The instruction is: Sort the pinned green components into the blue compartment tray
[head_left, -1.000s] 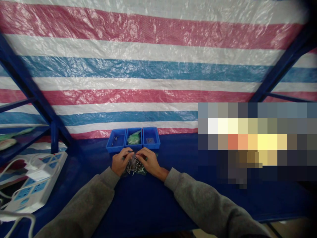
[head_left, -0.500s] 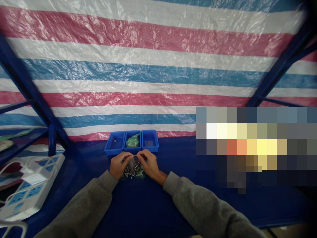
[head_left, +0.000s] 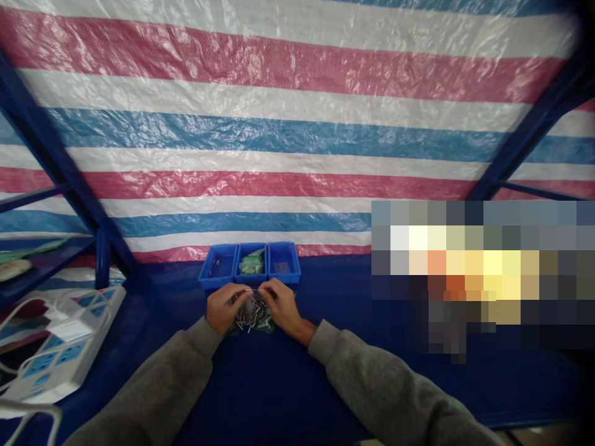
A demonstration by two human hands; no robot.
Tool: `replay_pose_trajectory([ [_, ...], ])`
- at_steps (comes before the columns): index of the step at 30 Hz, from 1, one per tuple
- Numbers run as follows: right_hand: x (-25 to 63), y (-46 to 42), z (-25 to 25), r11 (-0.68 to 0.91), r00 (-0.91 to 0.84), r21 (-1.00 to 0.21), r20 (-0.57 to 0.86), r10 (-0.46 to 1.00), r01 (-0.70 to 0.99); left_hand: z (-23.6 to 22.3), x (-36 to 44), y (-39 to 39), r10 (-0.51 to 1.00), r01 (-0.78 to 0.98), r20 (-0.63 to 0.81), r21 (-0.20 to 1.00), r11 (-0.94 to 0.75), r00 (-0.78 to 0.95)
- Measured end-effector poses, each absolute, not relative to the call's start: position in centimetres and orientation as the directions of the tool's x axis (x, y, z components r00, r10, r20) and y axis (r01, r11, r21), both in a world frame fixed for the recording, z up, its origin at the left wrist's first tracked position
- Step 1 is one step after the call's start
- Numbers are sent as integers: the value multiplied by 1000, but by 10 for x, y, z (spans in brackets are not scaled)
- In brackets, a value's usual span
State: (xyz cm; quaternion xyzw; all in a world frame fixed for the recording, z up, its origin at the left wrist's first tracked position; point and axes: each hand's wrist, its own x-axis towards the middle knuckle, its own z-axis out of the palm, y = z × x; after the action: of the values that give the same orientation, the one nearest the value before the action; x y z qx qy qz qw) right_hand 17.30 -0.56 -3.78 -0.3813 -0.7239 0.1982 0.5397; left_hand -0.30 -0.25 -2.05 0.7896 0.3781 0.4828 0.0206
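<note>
Between the fingertips of my left hand (head_left: 225, 307) and my right hand (head_left: 283, 308) runs a thin metal pin (head_left: 251, 290), pinched at both ends. Just below it a pile of short metal pins (head_left: 251, 319) lies on a green-tinted plastic bag (head_left: 267, 326), partly hidden by my hands. Beyond my fingers stand three blue bins side by side. A few small metal pieces are in the left bin (head_left: 207, 274), green plastic packets (head_left: 251, 264) fill the middle one, and the right bin (head_left: 292, 274) holds something small that I cannot make out.
The bins stand on a dark blue table (head_left: 274, 396), before a striped plastic sheet (head_left: 288, 148). At left lies a white power strip (head_left: 77, 365) with plugs and cables. Blue metal posts (head_left: 56, 155) rise on both sides. A blurred-out patch covers the right side.
My hands stay almost in place, with the pin still between their fingertips. The whole view has shifted slightly.
</note>
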Motion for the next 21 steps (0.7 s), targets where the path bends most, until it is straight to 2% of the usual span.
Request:
replay_pose_trajectory([
  [3, 173, -5, -38, 636, -136, -696, 632, 763, 335, -19, -2, -4, 619, 553, 747, 417, -721, 244],
  [10, 174, -6, -37, 603, -89, -725, 613, 785, 331, -17, -1, -5, 728, 563, 659, 535, -630, 188],
  [21, 173, -6, -37, 597, -65, -734, 612, 788, 325, -21, -3, 1, 659, 600, 676, 388, -699, 331],
])
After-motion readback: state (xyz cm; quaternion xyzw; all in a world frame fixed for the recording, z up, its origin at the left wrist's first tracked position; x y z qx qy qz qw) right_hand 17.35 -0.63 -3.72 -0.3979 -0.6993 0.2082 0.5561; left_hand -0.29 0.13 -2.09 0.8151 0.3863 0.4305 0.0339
